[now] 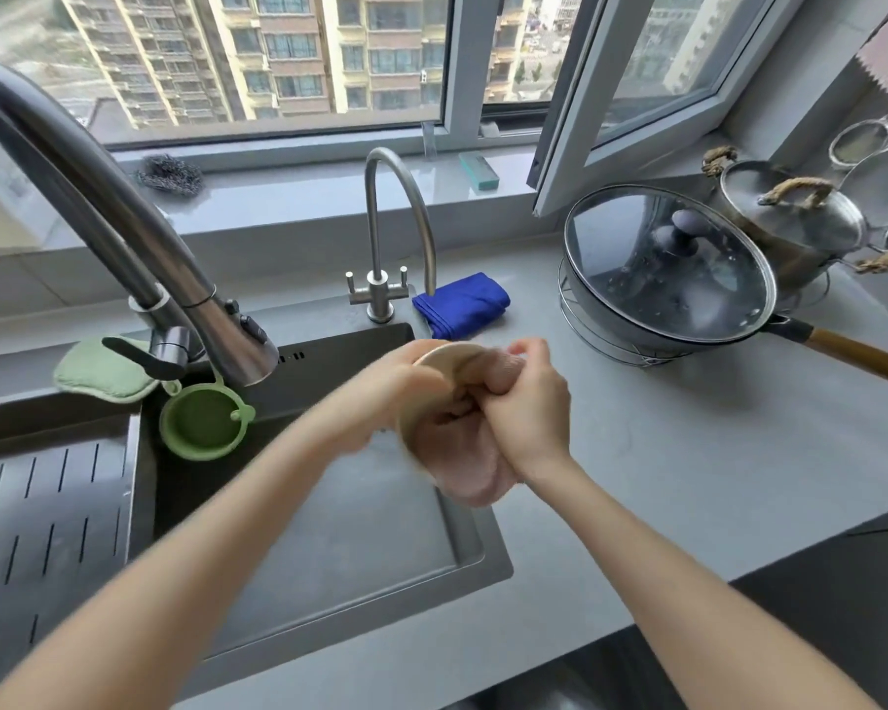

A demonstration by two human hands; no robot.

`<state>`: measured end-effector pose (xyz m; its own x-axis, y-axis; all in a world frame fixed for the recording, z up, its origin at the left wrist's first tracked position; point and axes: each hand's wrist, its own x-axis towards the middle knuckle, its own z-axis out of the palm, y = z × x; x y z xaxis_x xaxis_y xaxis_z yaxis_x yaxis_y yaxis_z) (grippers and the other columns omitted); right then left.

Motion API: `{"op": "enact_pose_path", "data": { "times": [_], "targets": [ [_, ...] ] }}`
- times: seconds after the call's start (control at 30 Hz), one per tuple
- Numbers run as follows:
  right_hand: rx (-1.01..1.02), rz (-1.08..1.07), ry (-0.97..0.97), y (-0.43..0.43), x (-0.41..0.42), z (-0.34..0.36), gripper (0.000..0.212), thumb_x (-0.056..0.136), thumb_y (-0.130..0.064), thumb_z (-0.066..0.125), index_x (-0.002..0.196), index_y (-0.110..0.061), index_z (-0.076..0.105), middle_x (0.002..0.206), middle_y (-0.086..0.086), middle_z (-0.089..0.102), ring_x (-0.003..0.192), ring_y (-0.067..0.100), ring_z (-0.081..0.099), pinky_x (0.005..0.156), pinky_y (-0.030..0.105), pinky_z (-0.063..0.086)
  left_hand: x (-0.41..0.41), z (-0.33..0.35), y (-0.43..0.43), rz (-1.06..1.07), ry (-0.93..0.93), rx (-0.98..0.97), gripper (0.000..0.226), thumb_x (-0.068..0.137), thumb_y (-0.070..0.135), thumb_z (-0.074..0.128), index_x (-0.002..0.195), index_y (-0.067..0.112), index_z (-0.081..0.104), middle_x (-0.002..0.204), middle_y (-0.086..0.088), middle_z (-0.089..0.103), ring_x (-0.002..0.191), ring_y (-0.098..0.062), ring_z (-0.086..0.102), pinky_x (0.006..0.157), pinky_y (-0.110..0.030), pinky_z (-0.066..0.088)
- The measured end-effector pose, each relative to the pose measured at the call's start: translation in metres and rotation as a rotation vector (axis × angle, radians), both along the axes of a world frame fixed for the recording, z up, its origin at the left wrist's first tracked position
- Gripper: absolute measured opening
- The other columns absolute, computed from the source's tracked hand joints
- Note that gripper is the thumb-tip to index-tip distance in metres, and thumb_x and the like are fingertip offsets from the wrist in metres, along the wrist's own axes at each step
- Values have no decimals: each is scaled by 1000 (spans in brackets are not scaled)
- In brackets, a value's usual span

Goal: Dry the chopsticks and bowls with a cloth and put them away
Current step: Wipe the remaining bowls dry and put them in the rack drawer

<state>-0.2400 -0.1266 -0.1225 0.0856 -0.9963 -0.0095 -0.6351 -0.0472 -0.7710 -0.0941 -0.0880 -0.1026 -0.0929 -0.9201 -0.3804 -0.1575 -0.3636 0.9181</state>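
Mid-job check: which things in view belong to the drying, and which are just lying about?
In use: bowl, pink cloth, left hand, right hand.
Lying about: blue cloth, lidded wok, steel pot, green pad, green strainer, scourer.

Over the right edge of the sink (488,556), the left hand (380,389), blurred, holds a pale bowl (444,351) tilted on its side, while the right hand (529,407) grips a pink cloth (457,453) bunched inside it. Just behind the sink's back right corner lies a folded blue cloth (462,304), beside the small tap (380,248). Well to the sink's right stands a wok (631,325) under a glass lid (662,263). A green strainer (203,422) sits in the sink's back left corner.
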Motion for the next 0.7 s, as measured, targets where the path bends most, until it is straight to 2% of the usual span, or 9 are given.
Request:
{"op": "enact_pose_path", "data": {
  "times": [0.03, 0.1, 0.13, 0.2, 0.33, 0.47, 0.53, 0.63, 0.7],
  "targets": [
    [102, -126, -88, 1, -3, -6, 34, 72, -10, 70, 101, -10, 52, 87, 5, 65, 84, 28, 62, 67, 30, 44, -14, -9, 13, 159, 70, -92, 53, 58, 20, 55, 110, 27, 61, 107, -6, 67, 106, -24, 62, 89, -41, 49],
    [245, -262, -181, 11, -7, -19, 35, 64, -11, 72, 96, -7, 57, 89, 5, 68, 85, 27, 65, 70, 31, 50, -40, -25, 33, 460, 108, -254, 52, 61, 18, 53, 111, 33, 57, 97, 17, 66, 96, -5, 61, 83, -23, 49],
    [284, -279, -191, 18, -8, -24, 35, 62, -13, 72, 94, -8, 59, 88, 5, 68, 85, 27, 66, 70, 32, 52, -50, -29, 38, 558, 89, -300, 51, 62, 15, 49, 108, 33, 58, 91, 22, 66, 89, 0, 60, 77, -17, 49],
    [309, -303, -180, 32, -12, -28, 36, 63, -11, 72, 96, -9, 56, 88, 3, 67, 86, 27, 65, 73, 33, 52, -58, -35, 41, 591, 32, -309, 50, 58, 12, 46, 102, 32, 62, 86, 20, 67, 84, -5, 59, 74, -23, 50],
    [121, -157, 32, 26, -29, -10, 42, 72, -3, 64, 110, -12, 47, 95, 7, 65, 90, 29, 59, 67, 27, 34, -38, -25, 21, 249, 69, -174, 51, 49, 12, 46, 94, 18, 69, 91, -17, 69, 83, -23, 59, 72, -37, 50],
    [24, 83, 216, 14, -51, 8, 48, 74, -1, 61, 118, -14, 46, 97, 12, 66, 91, 33, 59, 66, 31, 35, -39, 6, -10, -241, 29, 121, 44, 35, 25, 56, 76, 22, 70, 82, -11, 64, 83, -25, 56, 76, -37, 42],
    [-22, 68, 249, 16, -67, 11, 47, 75, 0, 60, 118, -13, 46, 96, 14, 67, 90, 35, 60, 70, 34, 38, -49, 12, -15, -371, 108, 202, 45, 45, 20, 58, 89, 23, 67, 97, -10, 63, 94, -25, 55, 84, -41, 38],
    [-87, -170, 199, 32, -106, 11, 41, 78, 4, 55, 116, -9, 46, 92, 15, 66, 85, 35, 58, 65, 35, 36, -87, 3, -6, -307, -97, 145, 44, 73, 20, 49, 115, 29, 58, 113, -3, 66, 100, -23, 64, 80, -40, 56],
    [-93, -326, 144, 46, -137, 10, 41, 79, 4, 54, 117, -10, 46, 87, 11, 63, 78, 30, 54, 60, 31, 30, -126, -3, 14, -127, -282, -15, 30, 83, 15, 43, 103, 28, 62, 93, -1, 67, 80, -19, 66, 64, -32, 58]
  ]
}}
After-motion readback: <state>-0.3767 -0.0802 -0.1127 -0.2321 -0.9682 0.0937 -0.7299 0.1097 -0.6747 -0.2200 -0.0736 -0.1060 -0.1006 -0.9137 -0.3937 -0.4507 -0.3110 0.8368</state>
